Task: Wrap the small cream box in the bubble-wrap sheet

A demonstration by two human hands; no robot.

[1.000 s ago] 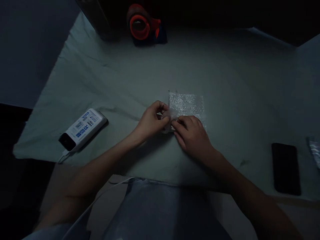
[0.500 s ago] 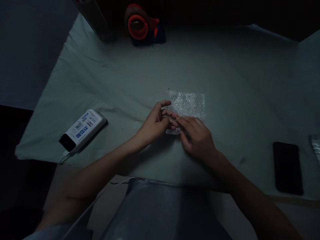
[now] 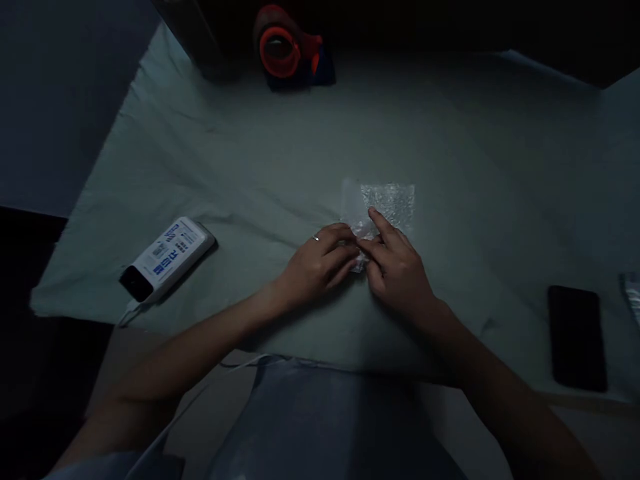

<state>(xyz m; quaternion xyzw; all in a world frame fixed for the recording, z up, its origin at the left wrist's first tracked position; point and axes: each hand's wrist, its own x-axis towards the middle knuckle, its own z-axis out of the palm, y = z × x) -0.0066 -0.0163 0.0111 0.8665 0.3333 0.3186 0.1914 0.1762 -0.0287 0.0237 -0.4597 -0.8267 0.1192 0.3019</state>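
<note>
A small clear sheet of bubble wrap (image 3: 393, 201) lies on the pale green cloth, its left part looking smoother and folded over. My left hand (image 3: 323, 262), with a ring on one finger, has its fingers curled together on the near left edge of the wrap. On the near right part rests my right hand (image 3: 397, 267), its thumb and a finger closed on the wrap while the index finger stretches forward over it. The fingertips of both hands nearly meet. Whatever may lie under the fingers is hidden.
A white device with a printed label (image 3: 167, 259) and a cable lies at the left. The red and blue tape dispenser (image 3: 280, 52) stands at the back. A black phone (image 3: 577, 338) lies at the right, near a silvery packet (image 3: 633, 293) on the cloth-covered table (image 3: 450, 140).
My left hand has turned palm down and its fingers have curled in. The right index finger has extended forward. The wrap's left part now looks folded over.
</note>
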